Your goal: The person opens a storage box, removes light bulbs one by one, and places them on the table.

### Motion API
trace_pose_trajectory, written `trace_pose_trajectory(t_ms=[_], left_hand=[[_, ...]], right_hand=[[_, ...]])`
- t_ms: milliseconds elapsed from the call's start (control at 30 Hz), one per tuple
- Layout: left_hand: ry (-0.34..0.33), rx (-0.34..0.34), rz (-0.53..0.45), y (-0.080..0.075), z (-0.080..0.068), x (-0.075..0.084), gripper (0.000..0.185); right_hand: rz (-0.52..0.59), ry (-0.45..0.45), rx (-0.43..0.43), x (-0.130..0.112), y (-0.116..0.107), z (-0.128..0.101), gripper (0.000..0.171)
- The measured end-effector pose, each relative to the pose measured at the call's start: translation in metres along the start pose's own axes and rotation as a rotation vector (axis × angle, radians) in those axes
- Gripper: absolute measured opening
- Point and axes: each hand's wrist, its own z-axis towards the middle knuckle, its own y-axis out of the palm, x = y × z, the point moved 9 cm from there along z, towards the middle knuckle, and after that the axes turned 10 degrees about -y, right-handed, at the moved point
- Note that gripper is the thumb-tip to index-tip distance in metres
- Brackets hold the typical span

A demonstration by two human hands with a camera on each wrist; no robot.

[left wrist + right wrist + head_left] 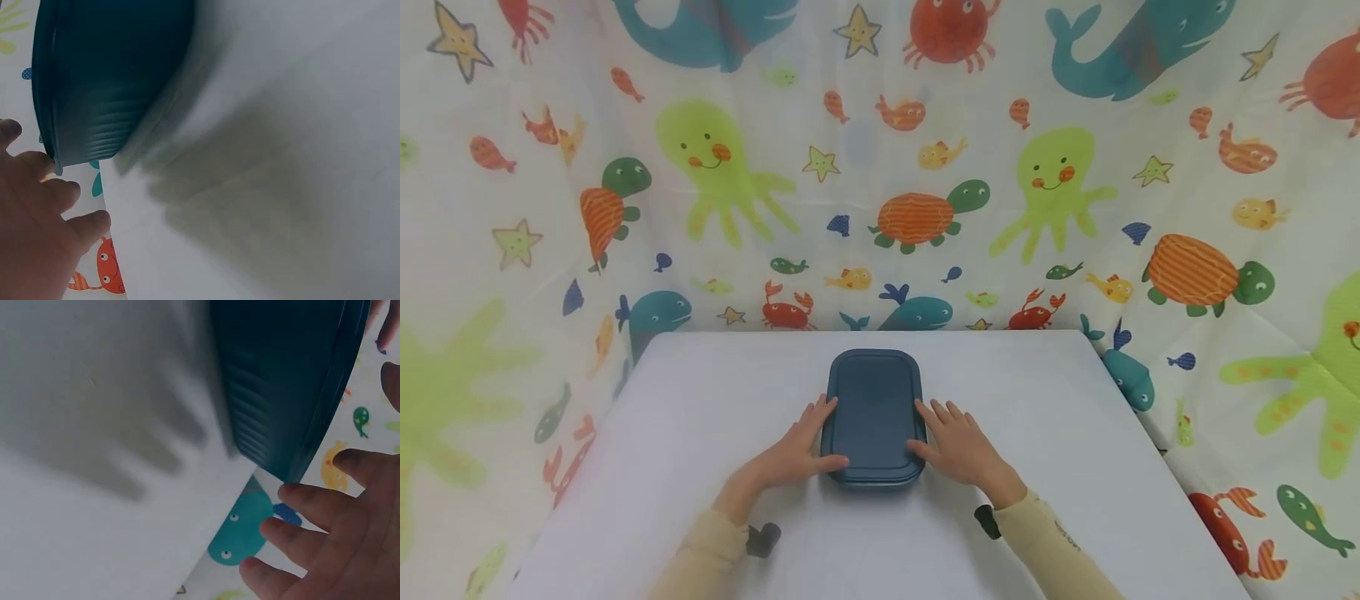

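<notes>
A dark blue rectangular box (876, 408) with rounded corners and a flat lid-like top stands on the white table. At its left edge is my left hand (797, 450), fingers spread, with the thumb over the near left part of the rim. My right hand (961, 446) lies against the right edge in much the same way, thumb on the top. From the left wrist, the ribbed side wall of the box (106, 69) shows, and the left hand (37, 212) has its fingers loosely extended by the rim. The right wrist view shows the right hand (344, 531) with spread fingers beside the box (281, 381).
The white table (737, 367) reaches back to a curtain (865, 283) printed with sea animals, which also hangs at both sides. A dark wrist device (763, 540) sits by the left sleeve, and another (987, 522) by the right sleeve.
</notes>
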Motion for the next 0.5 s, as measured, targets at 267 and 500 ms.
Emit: trace_pose_trajectory(t_ms=[267,500], left_hand=[[0.042,-0.035,-0.046,0.008,-0.004,0.0,0.119],[0.066,-0.03,-0.052,0.01,-0.003,-0.003,0.123]], right_hand=[[-0.023,-0.053,0.003,-0.009,0.009,-0.002,0.072],[-0.004,-0.069,0.032,-0.012,0.009,-0.005,0.068]])
